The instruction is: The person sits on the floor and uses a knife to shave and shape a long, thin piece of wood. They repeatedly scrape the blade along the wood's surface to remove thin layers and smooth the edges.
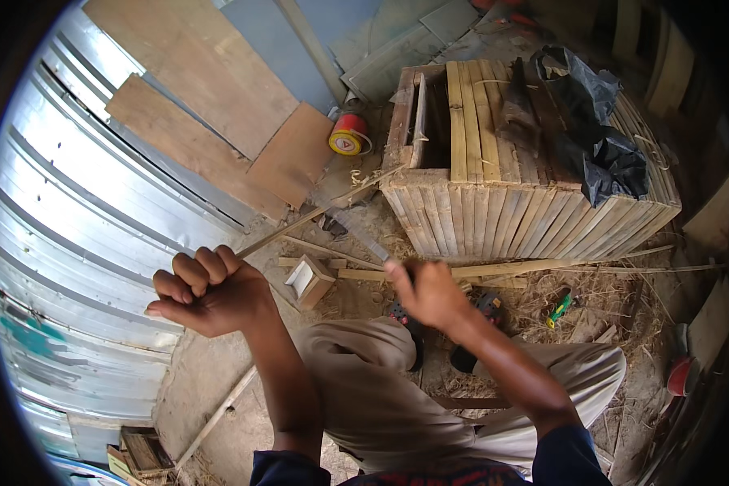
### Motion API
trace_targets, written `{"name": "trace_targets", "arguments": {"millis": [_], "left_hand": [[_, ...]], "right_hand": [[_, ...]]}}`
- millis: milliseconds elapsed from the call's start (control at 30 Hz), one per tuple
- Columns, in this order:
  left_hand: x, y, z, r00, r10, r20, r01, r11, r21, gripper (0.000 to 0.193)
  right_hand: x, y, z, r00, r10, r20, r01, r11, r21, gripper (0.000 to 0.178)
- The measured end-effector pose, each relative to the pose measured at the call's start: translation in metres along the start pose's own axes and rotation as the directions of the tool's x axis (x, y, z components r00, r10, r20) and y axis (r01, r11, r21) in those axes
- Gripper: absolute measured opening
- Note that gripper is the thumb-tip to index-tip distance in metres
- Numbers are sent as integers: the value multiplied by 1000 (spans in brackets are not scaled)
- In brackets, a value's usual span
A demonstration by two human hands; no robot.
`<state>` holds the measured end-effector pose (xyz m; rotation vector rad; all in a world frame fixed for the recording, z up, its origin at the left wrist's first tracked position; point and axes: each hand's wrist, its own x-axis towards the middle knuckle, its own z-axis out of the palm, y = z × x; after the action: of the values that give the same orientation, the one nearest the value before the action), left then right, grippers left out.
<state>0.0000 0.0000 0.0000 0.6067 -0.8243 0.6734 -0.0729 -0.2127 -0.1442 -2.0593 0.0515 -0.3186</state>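
Note:
My left hand (211,293) is closed in a fist around the near end of a long, thin bamboo strip (306,218). The strip slants away up and to the right, its far end by the front corner of a slatted bamboo cabinet (494,215). In my right hand (431,293), the fingers wrap a handle that is mostly hidden. From it a flat knife blade (363,236) points up and left, its tip close to the strip. Whether blade and strip touch I cannot tell. A curled shaving (356,176) shows beside the strip's far part.
Black plastic (603,154) lies on the cabinet. Beyond the strip stands a red and yellow can (348,134). A small wooden box (309,281) and bamboo lengths (494,270) lie before my feet. A green-handled tool (559,310) rests among shavings. Corrugated metal sheeting (81,219) walls the left.

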Motion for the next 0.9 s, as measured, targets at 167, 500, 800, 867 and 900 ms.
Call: {"name": "trace_targets", "arguments": {"millis": [167, 500, 800, 867, 900], "left_hand": [[-11, 2, 6, 999, -10, 41, 13, 997, -75, 48], [-9, -1, 8, 998, 14, -60, -12, 1000, 27, 49], [-1, -62, -25, 938, -8, -347, 137, 928, 347, 57], [0, -68, -36, 893, -75, -443, 221, 932, 287, 56], [2, -68, -39, 875, -99, -474, 238, 940, 243, 55]], "right_hand": [[-2, 9, -16, 981, 182, 72, -178, 983, -47, 67], [-14, 57, 11, 983, 70, -168, -87, 992, -93, 70], [-62, 74, -7, 910, 400, 106, -408, 823, 395, 66], [-92, 93, -13, 916, 397, 61, -384, 824, 416, 61], [-107, 105, -19, 899, 438, 31, -410, 811, 417, 57]]}}
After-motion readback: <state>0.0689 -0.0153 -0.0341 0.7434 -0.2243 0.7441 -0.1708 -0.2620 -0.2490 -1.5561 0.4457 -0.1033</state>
